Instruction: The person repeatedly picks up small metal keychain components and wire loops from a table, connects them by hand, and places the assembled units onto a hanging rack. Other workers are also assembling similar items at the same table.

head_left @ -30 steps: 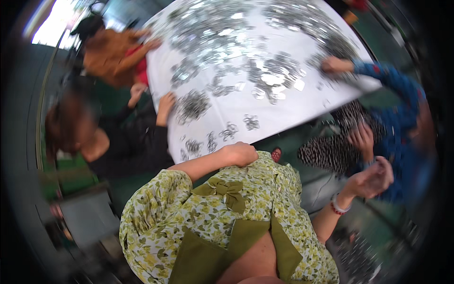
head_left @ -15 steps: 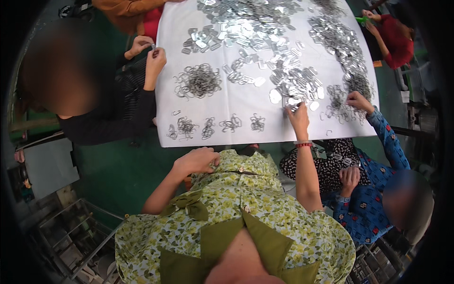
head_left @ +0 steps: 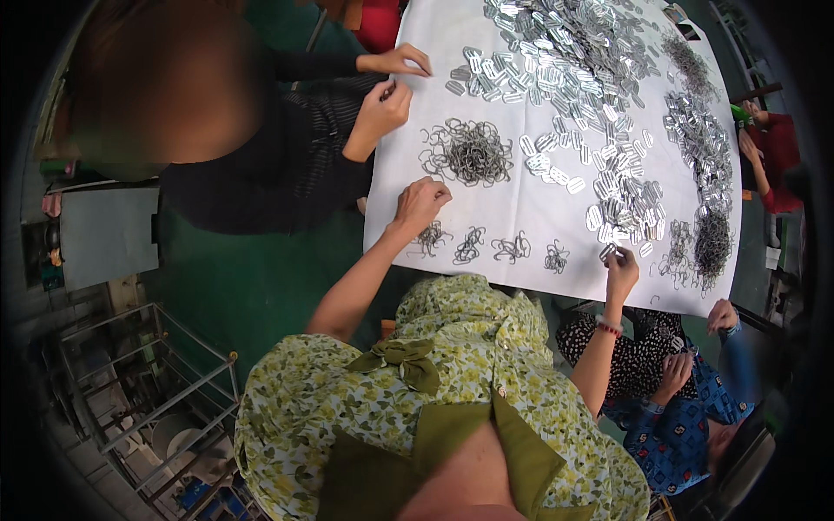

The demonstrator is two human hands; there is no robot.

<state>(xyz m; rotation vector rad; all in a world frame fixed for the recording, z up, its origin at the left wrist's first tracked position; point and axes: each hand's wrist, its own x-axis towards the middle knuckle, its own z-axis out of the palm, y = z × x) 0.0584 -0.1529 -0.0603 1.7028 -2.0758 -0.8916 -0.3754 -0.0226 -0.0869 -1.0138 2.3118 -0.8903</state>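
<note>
My left hand [head_left: 420, 206] is over the left part of the table, fingers pinched together. What it holds, if anything, is too small to make out. Just below it lies a small heap of bent wire hooks [head_left: 432, 239], partly hidden by my wrist, and beyond it spreads a larger pile of wire hooks [head_left: 472, 154]. At the near edge of the shiny slotted metal plates [head_left: 622, 198], my right hand [head_left: 621, 271] pinches one slotted metal plate [head_left: 609, 253] between thumb and fingers.
The white-covered table [head_left: 486, 208] also bears small hook clusters [head_left: 511, 247] near its front edge and a big plate mound [head_left: 573, 52] farther back. Co-workers sit left and right; one's hands [head_left: 382, 108] are at the left edge. A metal frame rack [head_left: 165, 391] stands lower left.
My left hand has risen from my lap onto the table beside the hooks. My right hand stays at the plates. The view has shifted left, and the right co-worker's hand has drawn back from the table.
</note>
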